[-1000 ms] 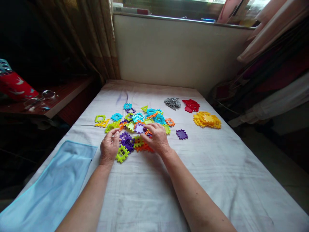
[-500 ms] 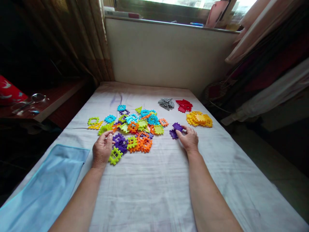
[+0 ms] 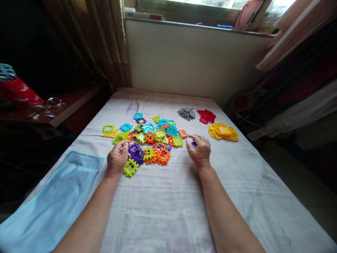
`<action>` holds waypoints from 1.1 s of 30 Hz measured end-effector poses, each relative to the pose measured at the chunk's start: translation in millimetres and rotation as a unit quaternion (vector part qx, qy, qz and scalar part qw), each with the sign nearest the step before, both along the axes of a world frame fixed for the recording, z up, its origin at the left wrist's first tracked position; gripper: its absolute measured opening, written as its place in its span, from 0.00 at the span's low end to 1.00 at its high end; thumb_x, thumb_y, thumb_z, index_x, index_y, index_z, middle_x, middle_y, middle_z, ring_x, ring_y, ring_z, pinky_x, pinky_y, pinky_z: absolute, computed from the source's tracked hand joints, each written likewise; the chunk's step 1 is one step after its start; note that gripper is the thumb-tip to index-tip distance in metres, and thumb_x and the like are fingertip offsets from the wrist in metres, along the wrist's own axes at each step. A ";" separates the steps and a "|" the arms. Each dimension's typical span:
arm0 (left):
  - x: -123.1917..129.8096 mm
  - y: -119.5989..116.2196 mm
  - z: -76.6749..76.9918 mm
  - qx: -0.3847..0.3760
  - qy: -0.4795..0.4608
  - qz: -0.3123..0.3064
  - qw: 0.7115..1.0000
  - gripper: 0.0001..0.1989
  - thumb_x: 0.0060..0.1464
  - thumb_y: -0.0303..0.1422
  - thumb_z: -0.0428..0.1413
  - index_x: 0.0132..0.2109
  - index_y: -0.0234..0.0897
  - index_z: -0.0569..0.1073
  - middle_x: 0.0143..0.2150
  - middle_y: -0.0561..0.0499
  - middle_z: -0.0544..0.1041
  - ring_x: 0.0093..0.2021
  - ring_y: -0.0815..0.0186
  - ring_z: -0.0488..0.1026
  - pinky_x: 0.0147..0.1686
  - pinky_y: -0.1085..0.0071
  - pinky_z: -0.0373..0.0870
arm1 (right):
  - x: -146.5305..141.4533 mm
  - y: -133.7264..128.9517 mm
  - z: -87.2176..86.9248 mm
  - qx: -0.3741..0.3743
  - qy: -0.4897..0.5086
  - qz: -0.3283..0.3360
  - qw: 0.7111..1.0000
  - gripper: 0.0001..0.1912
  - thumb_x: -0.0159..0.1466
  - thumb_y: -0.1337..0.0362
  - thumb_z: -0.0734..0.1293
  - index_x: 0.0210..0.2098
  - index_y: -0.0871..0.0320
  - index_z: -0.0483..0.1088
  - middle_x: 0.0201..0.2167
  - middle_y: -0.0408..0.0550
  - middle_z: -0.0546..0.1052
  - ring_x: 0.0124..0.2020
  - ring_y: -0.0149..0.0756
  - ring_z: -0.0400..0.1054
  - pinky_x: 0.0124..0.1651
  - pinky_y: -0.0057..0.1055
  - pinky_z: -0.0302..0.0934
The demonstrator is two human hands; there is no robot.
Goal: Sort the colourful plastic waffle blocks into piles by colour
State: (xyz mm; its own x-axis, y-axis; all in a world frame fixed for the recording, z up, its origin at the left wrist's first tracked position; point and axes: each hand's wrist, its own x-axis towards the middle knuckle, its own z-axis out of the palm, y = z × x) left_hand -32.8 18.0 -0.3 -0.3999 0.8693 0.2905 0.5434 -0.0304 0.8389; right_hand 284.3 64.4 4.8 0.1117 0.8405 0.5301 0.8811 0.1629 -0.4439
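Observation:
My left hand (image 3: pixel 117 160) is at the left edge of a mixed pile of plastic interlocking tiles, its fingers curled in close to the thumb. Whatever they hold, if anything, is hidden. Purple window-frame tiles (image 3: pixel 136 152) lie right beside its fingertips, with a lime green window tile (image 3: pixel 131 168) just below. To the right of the pile, my right hand (image 3: pixel 199 151) hovers with thumb and fingers apart. Purple tiles (image 3: pixel 194 143) show partly behind its fingers. Nearest to its fingertips in the pile is an orange tile (image 3: pixel 183 133).
Separate heaps of grey pieces (image 3: pixel 186 113), red tiles (image 3: pixel 206 116) and yellow tiles (image 3: pixel 223 132) lie at the back right of the cloth-covered table (image 3: pixel 163 211). A light blue cloth (image 3: pixel 60 196) covers the left side. Glasses (image 3: pixel 54 102) rest on a side cabinet.
My right hand has let go of the purple tile and shifted left toward the pile, fingers spread. The left hand stays beside the purple tiles. The whole view has shifted slightly.

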 end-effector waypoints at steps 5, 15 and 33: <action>1.5 0.3 -1.5 -0.005 -0.020 -0.018 1.000 0.24 0.56 0.52 0.50 0.44 0.38 0.76 0.38 0.48 0.83 0.23 0.67 0.75 0.27 0.71 0.73 | -74.0 -24.0 8.6 0.001 -0.024 0.243 0.970 0.12 0.64 0.60 0.65 0.46 0.52 0.77 0.47 0.49 0.79 0.53 0.43 0.67 0.60 0.42 0.56; 8.1 -2.6 3.2 -0.023 -0.030 -0.063 0.997 0.22 0.55 0.51 0.52 0.46 0.40 0.77 0.37 0.50 0.83 0.26 0.66 0.77 0.25 0.73 0.73 | -112.5 -39.9 4.5 -0.081 -0.076 0.334 0.936 0.23 0.61 0.55 0.71 0.54 0.50 0.72 0.55 0.48 0.76 0.62 0.49 0.61 0.63 0.48 0.51; 8.2 -6.5 8.2 -0.013 0.046 -0.086 0.995 0.18 0.51 0.50 0.55 0.38 0.41 0.77 0.33 0.51 0.80 0.27 0.67 0.75 0.27 0.73 0.72 | 11.5 15.0 18.0 -0.068 0.025 -0.017 0.997 0.17 0.57 0.59 0.68 0.45 0.53 0.77 0.46 0.53 0.77 0.49 0.50 0.67 0.53 0.48 0.59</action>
